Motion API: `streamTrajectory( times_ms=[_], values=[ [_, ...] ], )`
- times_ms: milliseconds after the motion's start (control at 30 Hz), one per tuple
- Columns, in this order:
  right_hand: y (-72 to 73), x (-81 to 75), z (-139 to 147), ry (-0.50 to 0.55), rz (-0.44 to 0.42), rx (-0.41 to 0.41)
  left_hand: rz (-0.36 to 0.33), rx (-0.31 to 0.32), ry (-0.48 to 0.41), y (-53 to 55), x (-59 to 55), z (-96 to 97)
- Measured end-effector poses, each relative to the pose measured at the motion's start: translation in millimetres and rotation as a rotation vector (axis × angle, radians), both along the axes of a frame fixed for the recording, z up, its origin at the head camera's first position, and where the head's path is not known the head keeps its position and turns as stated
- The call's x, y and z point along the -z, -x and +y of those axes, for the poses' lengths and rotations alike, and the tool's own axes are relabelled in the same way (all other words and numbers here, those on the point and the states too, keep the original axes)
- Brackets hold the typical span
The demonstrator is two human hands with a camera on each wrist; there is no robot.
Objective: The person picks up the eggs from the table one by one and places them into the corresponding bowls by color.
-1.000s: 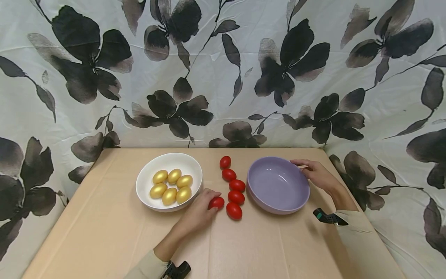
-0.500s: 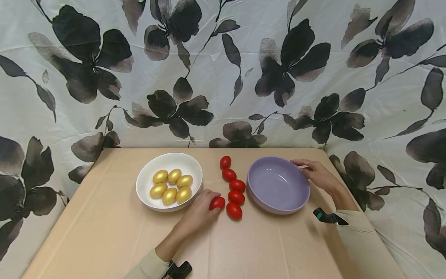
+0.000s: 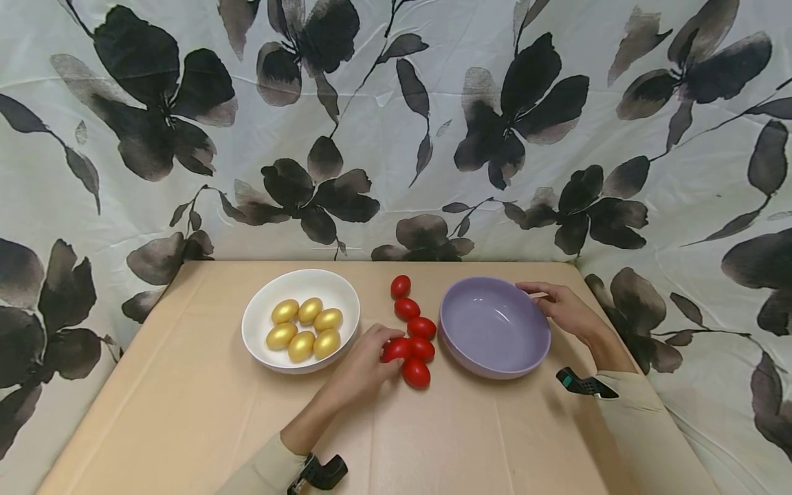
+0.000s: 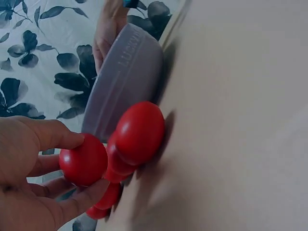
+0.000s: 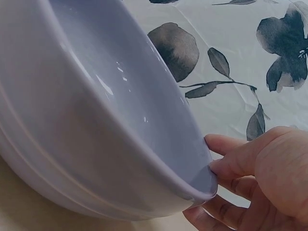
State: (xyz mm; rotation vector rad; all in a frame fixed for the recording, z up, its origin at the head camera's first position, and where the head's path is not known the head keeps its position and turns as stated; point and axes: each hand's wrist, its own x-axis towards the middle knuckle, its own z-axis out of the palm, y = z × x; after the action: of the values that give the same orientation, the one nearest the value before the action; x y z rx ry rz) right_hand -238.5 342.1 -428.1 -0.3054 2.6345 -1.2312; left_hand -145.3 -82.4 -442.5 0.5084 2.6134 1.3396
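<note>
My left hand pinches a glossy red egg between thumb and fingertips. In the left wrist view this held egg appears raised beside the other red eggs. Those form a crooked line between the two bowls, from a far egg to a near egg. At the far right side of the lavender bowl, my right hand holds the rim; its thumb and fingertips show there in the right wrist view. Nothing lies inside this bowl.
A white bowl with several gold eggs stands to the left of the red eggs. The light wooden table ends at the back against a floral cloth.
My left hand, with the red egg in its fingers, has moved slightly right and away from me, now overlapping the egg row in the head view. The right hand and both bowls stay put.
</note>
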Motion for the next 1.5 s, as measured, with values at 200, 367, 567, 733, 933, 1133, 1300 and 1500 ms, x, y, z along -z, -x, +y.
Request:
streamTrajectory(
  times_ms=[200,367,567,733,933,1133,1300,1500],
  values=[
    [1.8,1.8,1,0.002,0.004,-0.007,-0.012,0.006,-0.035,6.1,-4.7,7.3],
    [3.3,2.3,2,0.000,-0.002,-0.005,-0.049,0.014,-0.096,11.7,-8.4,15.7],
    [4.2,3.4,4,0.005,-0.015,-0.002,-0.098,0.028,-0.159,19.8,-15.4,26.5],
    [3.7,3.7,4,0.014,-0.017,-0.001,-0.094,0.042,-0.186,27.5,-21.0,36.8],
    [2.6,2.7,3,0.019,-0.025,0.008,-0.076,0.057,-0.241,38.0,-24.0,50.6],
    [2.1,1.6,2,0.029,-0.018,0.004,-0.070,0.070,-0.252,47.3,-25.6,64.1],
    [2.2,-0.5,0,0.035,-0.013,-0.001,-0.036,0.088,-0.240,54.8,-27.0,75.1],
    [2.4,-0.6,0,0.021,-0.017,0.002,0.014,0.135,-0.199,63.6,-26.6,88.6]
  ],
)
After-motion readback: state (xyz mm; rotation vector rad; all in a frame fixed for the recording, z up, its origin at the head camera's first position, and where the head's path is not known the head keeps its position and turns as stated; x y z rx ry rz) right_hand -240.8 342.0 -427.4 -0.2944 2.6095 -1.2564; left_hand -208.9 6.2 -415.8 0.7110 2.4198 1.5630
